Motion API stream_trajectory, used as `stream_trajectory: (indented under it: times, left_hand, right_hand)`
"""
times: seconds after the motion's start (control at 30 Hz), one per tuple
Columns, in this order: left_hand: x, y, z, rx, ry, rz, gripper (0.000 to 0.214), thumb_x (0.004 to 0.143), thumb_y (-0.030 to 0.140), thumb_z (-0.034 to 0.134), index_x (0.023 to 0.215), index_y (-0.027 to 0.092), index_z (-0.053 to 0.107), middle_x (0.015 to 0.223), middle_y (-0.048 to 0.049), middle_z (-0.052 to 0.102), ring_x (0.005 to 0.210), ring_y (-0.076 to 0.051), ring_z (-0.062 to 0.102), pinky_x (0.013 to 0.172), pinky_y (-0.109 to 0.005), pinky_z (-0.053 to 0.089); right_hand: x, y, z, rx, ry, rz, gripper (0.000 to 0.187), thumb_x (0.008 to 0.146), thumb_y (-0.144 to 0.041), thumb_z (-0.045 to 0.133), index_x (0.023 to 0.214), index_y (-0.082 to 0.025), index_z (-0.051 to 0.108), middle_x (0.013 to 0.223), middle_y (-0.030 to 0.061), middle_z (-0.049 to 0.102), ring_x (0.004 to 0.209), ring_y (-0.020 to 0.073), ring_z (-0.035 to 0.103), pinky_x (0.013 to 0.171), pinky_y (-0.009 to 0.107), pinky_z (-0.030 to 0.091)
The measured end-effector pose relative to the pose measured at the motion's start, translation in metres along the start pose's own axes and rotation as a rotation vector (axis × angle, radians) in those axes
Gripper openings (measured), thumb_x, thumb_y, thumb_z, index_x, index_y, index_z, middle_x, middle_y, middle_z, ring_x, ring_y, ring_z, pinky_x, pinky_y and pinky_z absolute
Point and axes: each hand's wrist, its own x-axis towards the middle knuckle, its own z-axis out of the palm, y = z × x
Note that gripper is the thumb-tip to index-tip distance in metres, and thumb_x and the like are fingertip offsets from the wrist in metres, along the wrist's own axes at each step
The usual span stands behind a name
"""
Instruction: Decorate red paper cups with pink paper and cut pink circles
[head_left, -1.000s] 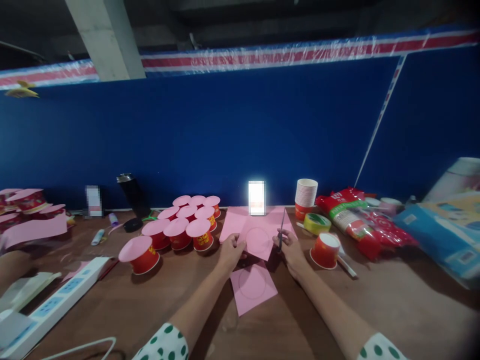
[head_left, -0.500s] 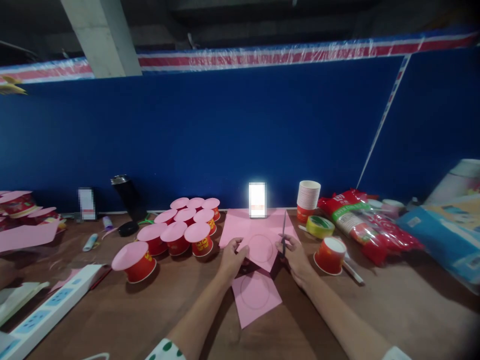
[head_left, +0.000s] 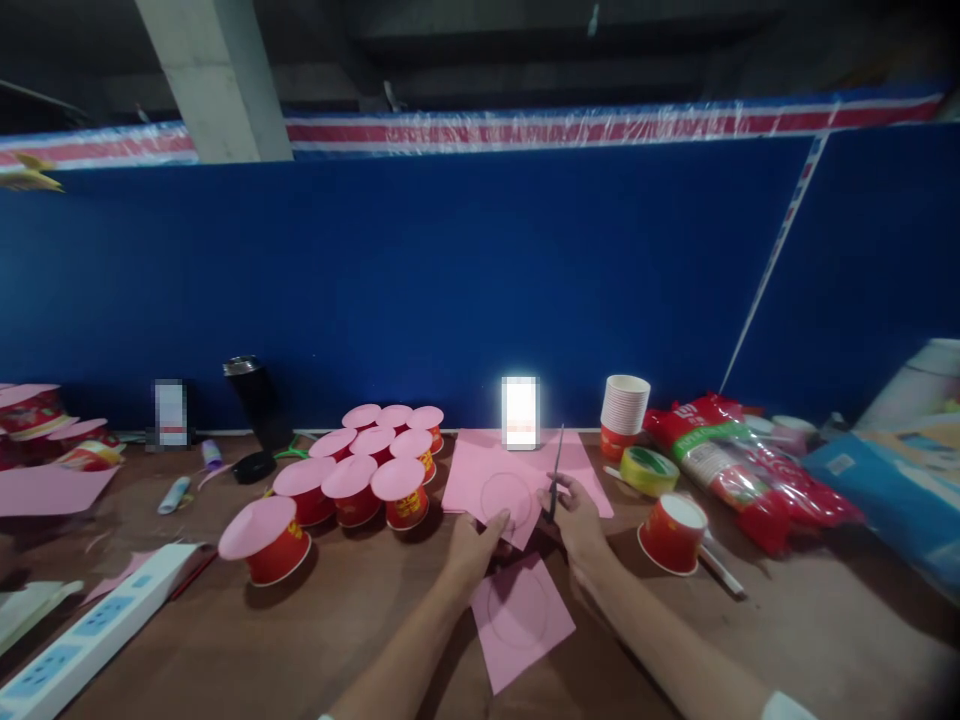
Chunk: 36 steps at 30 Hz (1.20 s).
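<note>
My left hand pinches the lower edge of a pink paper sheet with a circle drawn on it, held just above the brown table. My right hand grips dark scissors whose blades point up and away, right beside that sheet. A second pink square with a drawn circle lies flat on the table between my forearms.
Several red paper cups capped with pink discs stand to the left. A cup stack, yellow tape roll, an upturned red cup and a red plastic pack lie right. A white power strip sits front left.
The view has tilted slightly, so everything sits lower in the frame. My left hand has shifted along the sheet's lower edge and the scissors lean a little more to the right.
</note>
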Motion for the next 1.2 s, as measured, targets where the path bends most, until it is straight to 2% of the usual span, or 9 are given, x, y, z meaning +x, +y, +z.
stream_trajectory:
  times: [0.13,0.37,0.53,0.7,0.83,1.0,1.2]
  left_hand:
    - [0.002,-0.003,-0.001,0.058,0.063,0.028,0.035,0.061,0.04,0.079,0.066,0.017,0.052,0.044,0.0029,0.053,0.038,-0.013,0.053,0.035,-0.021,0.039]
    - [0.0,-0.002,-0.001,0.077,0.069,0.053,0.031,0.062,0.036,0.079,0.063,0.017,0.054,0.044,0.0026,0.053,0.039,-0.012,0.051,0.035,-0.021,0.038]
    - [-0.002,0.001,-0.001,0.038,0.038,0.081,0.033,0.062,0.039,0.078,0.074,0.014,0.059,0.056,-0.0005,0.06,0.046,-0.012,0.054,0.043,-0.023,0.045]
    - [-0.005,0.003,-0.001,-0.011,0.033,0.01,0.039,0.064,0.043,0.076,0.082,0.013,0.059,0.056,-0.0008,0.061,0.045,-0.014,0.056,0.043,-0.025,0.046]
    - [-0.006,0.003,-0.001,-0.064,0.02,-0.006,0.042,0.064,0.045,0.076,0.085,0.014,0.058,0.058,-0.0015,0.062,0.045,-0.015,0.058,0.042,-0.025,0.045]
    - [-0.008,0.01,0.0,-0.179,0.005,-0.012,0.043,0.062,0.042,0.079,0.088,0.015,0.058,0.065,-0.0025,0.066,0.05,-0.014,0.06,0.044,-0.023,0.047]
    - [-0.009,0.016,0.001,-0.256,-0.002,0.05,0.049,0.057,0.035,0.082,0.093,0.013,0.059,0.071,-0.0033,0.067,0.059,-0.015,0.064,0.047,-0.022,0.048]
  right_hand:
    - [-0.002,0.005,-0.008,-0.088,-0.05,-0.07,0.054,0.058,-0.038,0.08,0.103,-0.021,0.056,0.06,-0.0059,0.057,0.047,0.009,0.046,0.043,0.02,0.034]
    - [-0.005,0.005,-0.013,-0.106,-0.085,-0.038,0.058,0.055,-0.04,0.082,0.103,-0.023,0.056,0.058,-0.0066,0.054,0.048,0.0096,0.043,0.043,0.02,0.029]
    - [-0.005,0.008,-0.016,-0.093,-0.102,-0.019,0.057,0.057,-0.041,0.081,0.105,-0.022,0.056,0.059,-0.0073,0.053,0.049,0.0086,0.041,0.045,0.02,0.029]
    - [-0.004,0.008,-0.016,-0.097,-0.103,-0.022,0.053,0.062,-0.044,0.078,0.104,-0.021,0.056,0.059,-0.0067,0.053,0.049,0.0083,0.041,0.045,0.02,0.029]
    - [-0.007,0.005,-0.015,-0.102,-0.103,-0.023,0.056,0.058,-0.043,0.08,0.102,-0.021,0.056,0.061,-0.0055,0.056,0.05,0.0093,0.045,0.044,0.02,0.03]
    - [-0.008,0.004,-0.015,-0.109,-0.138,-0.028,0.054,0.061,-0.048,0.078,0.102,-0.021,0.056,0.064,-0.0038,0.058,0.053,0.0109,0.05,0.045,0.02,0.033]
    - [-0.008,0.006,-0.014,-0.126,-0.173,-0.031,0.056,0.059,-0.05,0.079,0.102,-0.02,0.057,0.062,-0.0037,0.058,0.055,0.0118,0.053,0.049,0.021,0.037]
